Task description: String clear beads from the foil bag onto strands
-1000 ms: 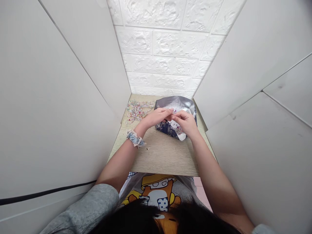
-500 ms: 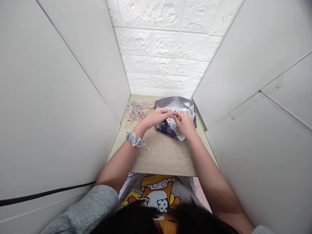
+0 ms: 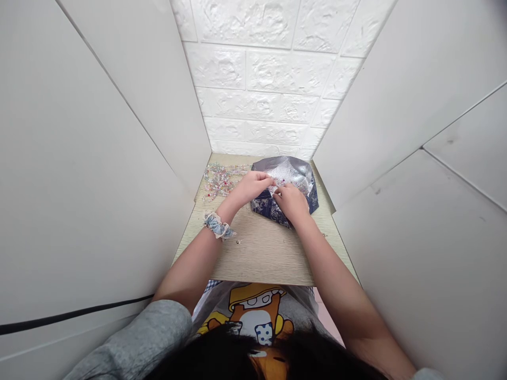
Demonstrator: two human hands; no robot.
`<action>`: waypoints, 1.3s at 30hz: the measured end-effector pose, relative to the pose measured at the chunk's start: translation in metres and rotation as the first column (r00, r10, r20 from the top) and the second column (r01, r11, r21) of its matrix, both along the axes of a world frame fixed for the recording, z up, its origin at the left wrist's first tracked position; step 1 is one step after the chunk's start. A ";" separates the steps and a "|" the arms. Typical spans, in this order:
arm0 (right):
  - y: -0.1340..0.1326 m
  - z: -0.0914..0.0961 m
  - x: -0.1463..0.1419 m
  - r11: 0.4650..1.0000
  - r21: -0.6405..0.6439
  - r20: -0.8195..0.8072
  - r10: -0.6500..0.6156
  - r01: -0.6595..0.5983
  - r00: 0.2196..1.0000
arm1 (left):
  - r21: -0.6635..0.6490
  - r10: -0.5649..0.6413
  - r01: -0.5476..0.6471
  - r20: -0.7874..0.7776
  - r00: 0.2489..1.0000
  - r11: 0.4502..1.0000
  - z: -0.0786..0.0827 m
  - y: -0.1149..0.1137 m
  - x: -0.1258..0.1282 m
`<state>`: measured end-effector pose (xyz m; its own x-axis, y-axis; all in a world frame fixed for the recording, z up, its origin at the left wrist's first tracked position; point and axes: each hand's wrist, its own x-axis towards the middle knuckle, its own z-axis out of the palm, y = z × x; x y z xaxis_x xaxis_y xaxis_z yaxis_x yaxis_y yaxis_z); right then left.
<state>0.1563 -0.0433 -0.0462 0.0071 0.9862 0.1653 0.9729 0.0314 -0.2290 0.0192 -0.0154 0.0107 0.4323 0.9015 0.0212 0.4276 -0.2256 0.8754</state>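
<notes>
A dark blue patterned bag (image 3: 273, 211) with a shiny silver lining lies open towards the back of the small table. Small beads (image 3: 303, 186) show inside it, some clear and some purple. Over the bag's left side, my left hand (image 3: 254, 186) pinches with thumb and fingertips; what it holds is too small to name. My right hand (image 3: 292, 202) is just right of it, over the bag's front edge, its fingers bent together in a pinch. The fingertips of both hands nearly meet, and anything between them cannot be made out.
Left of the bag, several strands of multicoloured beads (image 3: 222, 179) lie in a pile. A tiny loose piece (image 3: 238, 241) rests on the wooden tabletop (image 3: 265, 258). White panels (image 3: 130, 158) close in both sides, with a white brick-patterned wall (image 3: 261, 100) behind.
My right hand has moved slightly left and towards me, revealing more beads in the bag. My left hand has shifted a little left. The bag's front edge has changed shape.
</notes>
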 end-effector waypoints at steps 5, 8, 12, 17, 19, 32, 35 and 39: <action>0.000 0.001 -0.001 1.000 0.024 -0.126 -0.009 0.013 0.992 | 0.007 -0.037 0.037 0.009 0.999 0.999 -0.005 0.003 -0.001; -0.001 0.006 0.001 0.998 0.054 -0.473 -0.008 0.038 0.881 | 0.011 -0.079 0.079 0.000 0.997 0.997 -0.006 0.003 -0.002; -0.005 0.015 0.002 0.999 -0.049 -0.954 -0.040 -0.022 0.299 | 0.002 -0.114 0.114 -0.012 0.993 0.993 -0.004 0.000 -0.003; -0.010 0.019 0.001 0.988 -0.085 -0.986 -0.102 -0.127 -0.132 | 0.009 -0.150 0.150 -0.015 0.989 0.989 -0.004 -0.001 -0.003; -0.011 0.020 0.000 0.986 -0.097 -0.981 -0.118 -0.136 -0.156 | 0.008 -0.158 0.158 -0.016 0.987 0.987 -0.003 -0.001 -0.004; -0.013 0.021 -0.002 0.986 -0.100 -0.985 -0.117 -0.136 -0.127 | 0.020 -0.159 0.159 -0.017 0.987 0.987 -0.004 -0.001 -0.004; -0.013 0.021 -0.002 0.986 -0.094 -0.981 -0.115 -0.137 -0.155 | 0.021 -0.169 0.169 -0.002 0.986 0.985 -0.006 0.001 -0.004; -0.012 0.020 -0.001 0.987 -0.089 -0.983 -0.109 -0.134 -0.148 | 0.015 -0.167 0.167 0.008 0.986 0.986 -0.008 0.002 -0.005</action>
<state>0.1548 -0.0557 -0.0259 0.0289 0.9922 -0.1212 -0.3729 -0.1018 -0.9223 0.0145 -0.0138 0.0031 0.5766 0.8162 0.0379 0.3749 -0.3054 0.8753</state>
